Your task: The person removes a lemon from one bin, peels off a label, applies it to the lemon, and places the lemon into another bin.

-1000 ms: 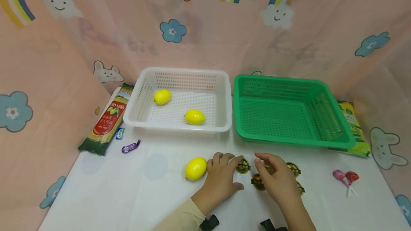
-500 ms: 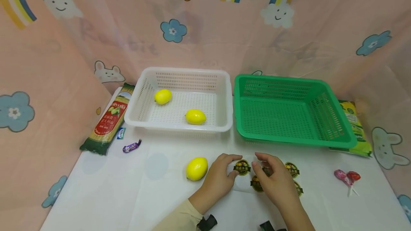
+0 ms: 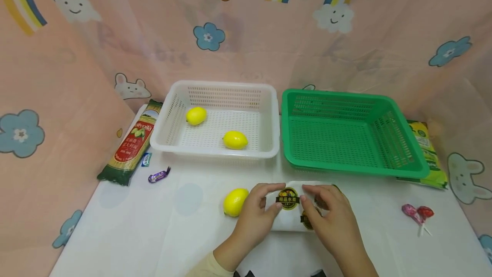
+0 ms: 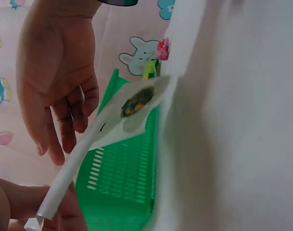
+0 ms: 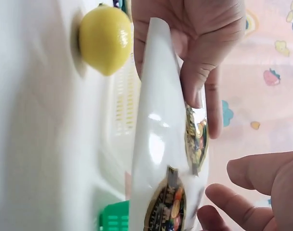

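Now, left to right from the white basket [image 3: 215, 152]: pasta pack [image 3: 132, 146] at its left side. Lemon [image 3: 233, 202] in front of it, just beside the left hand [image 3: 251, 217]. That hand, before the basket's right corner, pinches the sheet [image 3: 286, 223] between thumb and fingers; sheet is bowed, off the table [image 3: 192, 234], running rightward from that corner, stickers [image 3: 287, 198] on it. Right hand [image 3: 334, 213], farther right, half-open, thumb and fingers apart; no grip I can make out, contact with the sheet unclear. Green basket [image 3: 357, 170] just right of the white one.

Risks, my judgement: sheet may crease if the left pinch twists it while its other side goes unsupported. A nudge from that hand might roll the lemon.

Against half a second ago: sheet lay nearly flat; now raised and tilted, right-hand stickers mostly hidden behind the right hand. Lemon and baskets unmoved.
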Demonstrator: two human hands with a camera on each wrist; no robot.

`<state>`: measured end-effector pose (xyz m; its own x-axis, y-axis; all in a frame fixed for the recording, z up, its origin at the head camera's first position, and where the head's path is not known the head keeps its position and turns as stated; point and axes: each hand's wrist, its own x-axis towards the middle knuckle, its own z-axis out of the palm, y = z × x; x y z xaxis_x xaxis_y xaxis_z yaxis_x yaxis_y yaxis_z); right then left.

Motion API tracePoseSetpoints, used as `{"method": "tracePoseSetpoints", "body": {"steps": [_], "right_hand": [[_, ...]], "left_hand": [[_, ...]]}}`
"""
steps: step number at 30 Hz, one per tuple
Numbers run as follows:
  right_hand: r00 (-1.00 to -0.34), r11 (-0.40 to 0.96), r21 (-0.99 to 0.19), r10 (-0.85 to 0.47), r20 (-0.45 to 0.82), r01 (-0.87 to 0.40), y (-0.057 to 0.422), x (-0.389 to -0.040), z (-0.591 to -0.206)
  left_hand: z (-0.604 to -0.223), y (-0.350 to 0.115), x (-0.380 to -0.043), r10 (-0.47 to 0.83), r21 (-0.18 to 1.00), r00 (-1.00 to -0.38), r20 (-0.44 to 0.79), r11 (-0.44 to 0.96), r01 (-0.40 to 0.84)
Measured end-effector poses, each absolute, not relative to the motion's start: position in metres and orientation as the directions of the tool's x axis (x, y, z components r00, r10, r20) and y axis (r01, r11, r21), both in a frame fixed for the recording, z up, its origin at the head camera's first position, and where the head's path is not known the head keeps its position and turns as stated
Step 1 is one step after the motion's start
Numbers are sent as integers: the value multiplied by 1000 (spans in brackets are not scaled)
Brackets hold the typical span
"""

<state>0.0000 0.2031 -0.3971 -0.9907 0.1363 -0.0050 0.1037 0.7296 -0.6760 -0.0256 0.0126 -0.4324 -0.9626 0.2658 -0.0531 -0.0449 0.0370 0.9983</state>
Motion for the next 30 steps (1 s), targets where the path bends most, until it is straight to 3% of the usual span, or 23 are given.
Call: {"method": "tracePoseSetpoints", "body": {"steps": [5,14,21,30], "right_hand": [[-986,736,-674,148,72,61,198,7,-389],[-982,722,-691,151,117,29,193,11,-382],[-980,664,-746,172,102,39,190,12,-383],[-982,675,-732,187,40,99,191,8,-382]], "left_hand": [[-424,11,-17,243,995,-969,38,-98,14],[-424,10,-12,239,967,-967,84,-253,22],[-429,10,-11,236,961,-962,140,-266,74],[-433,10,-11,239,972,-962,128,-221,75]]}}
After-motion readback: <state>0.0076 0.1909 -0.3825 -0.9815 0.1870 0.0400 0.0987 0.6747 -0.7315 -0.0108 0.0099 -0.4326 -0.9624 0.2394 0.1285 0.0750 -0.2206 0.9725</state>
